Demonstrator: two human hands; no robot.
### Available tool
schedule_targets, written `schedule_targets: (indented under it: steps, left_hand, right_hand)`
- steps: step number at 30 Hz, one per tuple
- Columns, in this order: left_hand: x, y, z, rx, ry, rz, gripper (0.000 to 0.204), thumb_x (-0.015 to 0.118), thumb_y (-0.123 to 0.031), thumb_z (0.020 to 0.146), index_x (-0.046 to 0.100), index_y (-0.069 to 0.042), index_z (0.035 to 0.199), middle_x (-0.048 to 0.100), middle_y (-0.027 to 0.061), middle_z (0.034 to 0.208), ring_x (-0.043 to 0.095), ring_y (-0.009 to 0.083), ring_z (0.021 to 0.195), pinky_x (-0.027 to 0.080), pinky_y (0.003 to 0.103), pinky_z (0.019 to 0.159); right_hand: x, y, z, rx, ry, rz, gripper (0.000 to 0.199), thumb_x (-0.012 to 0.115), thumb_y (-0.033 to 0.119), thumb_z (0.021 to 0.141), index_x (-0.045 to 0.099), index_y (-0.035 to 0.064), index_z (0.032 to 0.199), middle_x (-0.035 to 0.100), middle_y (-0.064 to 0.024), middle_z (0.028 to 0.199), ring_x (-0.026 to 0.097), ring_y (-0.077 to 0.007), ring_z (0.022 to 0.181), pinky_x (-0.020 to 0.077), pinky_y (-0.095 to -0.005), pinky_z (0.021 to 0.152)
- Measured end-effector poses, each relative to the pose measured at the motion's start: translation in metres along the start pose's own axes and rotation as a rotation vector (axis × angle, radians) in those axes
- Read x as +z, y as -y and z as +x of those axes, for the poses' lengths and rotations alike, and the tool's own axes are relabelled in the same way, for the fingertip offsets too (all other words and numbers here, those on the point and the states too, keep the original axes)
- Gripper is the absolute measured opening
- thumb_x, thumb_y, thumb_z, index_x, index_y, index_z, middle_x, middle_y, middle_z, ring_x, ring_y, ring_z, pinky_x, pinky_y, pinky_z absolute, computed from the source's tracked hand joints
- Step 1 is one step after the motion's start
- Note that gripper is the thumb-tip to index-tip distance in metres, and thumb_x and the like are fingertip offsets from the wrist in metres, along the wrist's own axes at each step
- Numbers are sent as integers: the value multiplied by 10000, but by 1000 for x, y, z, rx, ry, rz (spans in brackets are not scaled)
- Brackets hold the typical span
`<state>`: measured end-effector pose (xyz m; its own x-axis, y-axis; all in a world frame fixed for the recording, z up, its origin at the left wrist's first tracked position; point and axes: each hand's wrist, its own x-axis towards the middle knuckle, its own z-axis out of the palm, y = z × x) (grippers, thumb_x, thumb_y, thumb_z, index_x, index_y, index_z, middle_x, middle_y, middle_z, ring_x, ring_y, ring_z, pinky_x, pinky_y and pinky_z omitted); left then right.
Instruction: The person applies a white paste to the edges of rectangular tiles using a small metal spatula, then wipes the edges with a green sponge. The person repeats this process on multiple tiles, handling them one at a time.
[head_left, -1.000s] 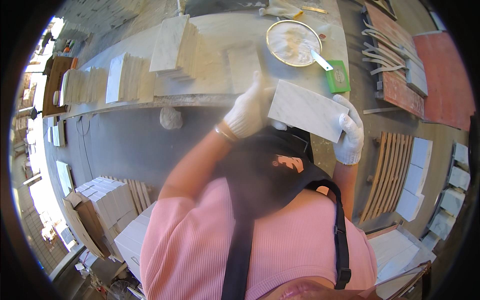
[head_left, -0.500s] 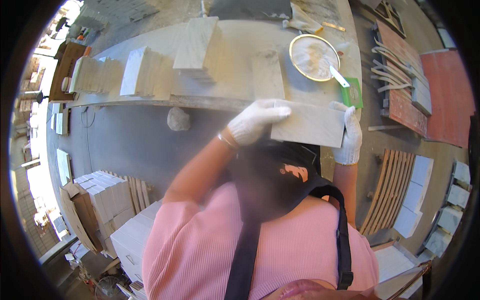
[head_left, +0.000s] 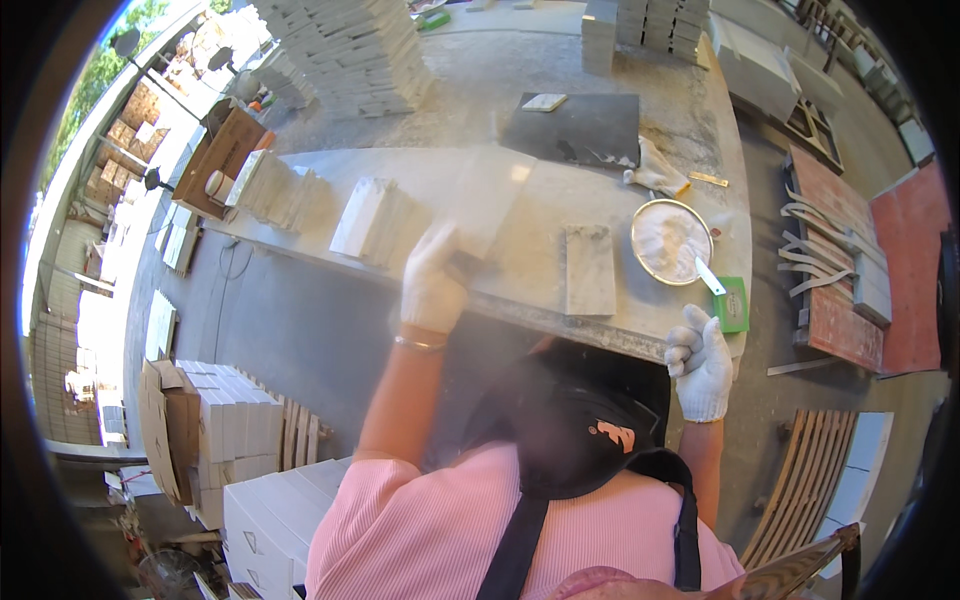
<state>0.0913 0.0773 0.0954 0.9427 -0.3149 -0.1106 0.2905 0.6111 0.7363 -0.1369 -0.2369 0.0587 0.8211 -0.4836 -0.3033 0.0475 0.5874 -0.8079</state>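
Observation:
My left hand point(head_left: 435, 285), in a white knitted glove, reaches over the worktable's near edge. It grips the near end of a pale marble tile point(head_left: 490, 195) at the tile stack; motion blur and haze soften its fingers and the tile's outline. My right hand point(head_left: 700, 362), gloved alike, is by the table's near right corner with loosely bent fingers apart and nothing in them. Just beyond it lies a green box point(head_left: 733, 305). A round gold-rimmed bowl of white powder point(head_left: 660, 228) holds a white-handled tool point(head_left: 710, 277). A single grey-white tile point(head_left: 590, 270) lies left of the bowl.
Tile rows point(head_left: 364, 220) stand on the worktable point(head_left: 540, 300) to the left. Farther back are a black sheet point(head_left: 575, 130), a loose glove point(head_left: 655, 172) and tall tile stacks point(head_left: 345, 60). White cartons point(head_left: 270, 510) flank me at left; a slatted pallet point(head_left: 800, 490) is at right.
My left hand has carried the tile forward and left to the stack. My right hand has let go of it and lowered beside the green box. The view has tilted up, showing more of the table.

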Motion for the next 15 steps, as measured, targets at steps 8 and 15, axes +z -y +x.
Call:
schedule_targets:
  steps: [8, 15]
  left_hand:
    - [-13, -6, 19, 47, -163, 401, 507, 692, -241, 1033, 517, -14, 1451, 677, 73, 1021, 711, 203, 874, 595, 282, 655]
    - [-11, -21, 5, 29, -300, 839, 643, 719, -277, 1018, 478, -21, 1556, 672, 67, 787, 573, 101, 585, 469, 238, 547]
  right_hand:
    - [8, -5, -7, 56, -16, -234, 527, 560, 436, 1083, 615, -17, 1346, 744, -128, 929, 678, -161, 678, 495, -252, 532]
    - [29, -32, 17, 108, 88, -619, 476, 632, 298, 1054, 595, 12, 1432, 729, -75, 970, 660, -104, 727, 483, -224, 595]
